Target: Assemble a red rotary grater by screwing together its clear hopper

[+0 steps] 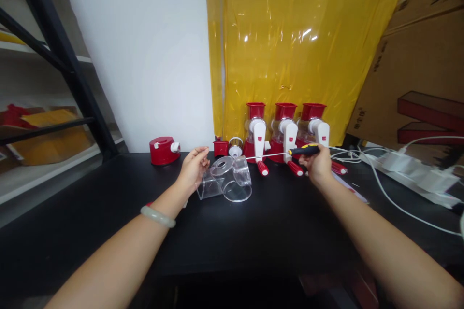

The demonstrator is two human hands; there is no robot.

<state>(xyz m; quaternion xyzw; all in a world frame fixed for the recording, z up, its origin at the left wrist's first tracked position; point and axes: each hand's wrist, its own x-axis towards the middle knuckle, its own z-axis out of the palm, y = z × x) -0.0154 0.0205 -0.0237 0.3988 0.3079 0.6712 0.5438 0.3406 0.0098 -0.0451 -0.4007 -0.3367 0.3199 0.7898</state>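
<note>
My right hand (319,165) is closed around the black-and-yellow handle of a screwdriver (307,150), whose long shaft points left. The shaft's tip is near a clear plastic housing (212,187) with round openings, lying on the black table. At the housing's left side is my left hand (195,169), thumb and fingers pinched together; whatever is between them is too small to make out. A red round base (162,152) with a white knob sits farther left. Behind the housing are a small red hopper (220,148) and a grater drum (235,147).
Several rotary graters with red hoppers and white cranks, such as this grater (256,137), line the back. White cables and a power strip (409,174) lie at right. A yellow plastic sheet (290,34) and a cardboard box (416,67) stand behind. Shelving (72,63) is at left.
</note>
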